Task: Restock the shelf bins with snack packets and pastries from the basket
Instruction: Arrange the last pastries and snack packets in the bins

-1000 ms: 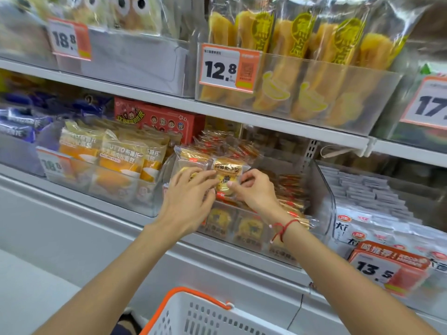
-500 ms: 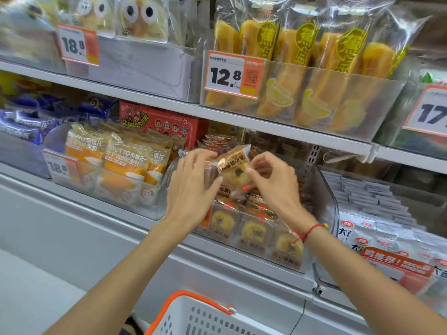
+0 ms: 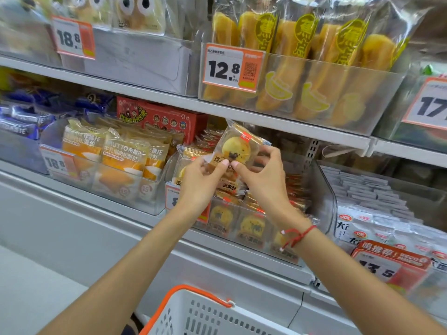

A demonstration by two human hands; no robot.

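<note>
Clear-wrapped pastry, both hands pinching

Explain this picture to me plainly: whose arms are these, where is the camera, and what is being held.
No machine here: a person wears a camera on the head, looking down at their own arms before a shop shelf. The left hand and right hand together pinch one clear-wrapped round pastry, raised above a clear bin stocked with the same pastries. Bread packets fill the bin to the left, long yellow cakes the shelf above. The white basket with an orange handle sits below.
</note>
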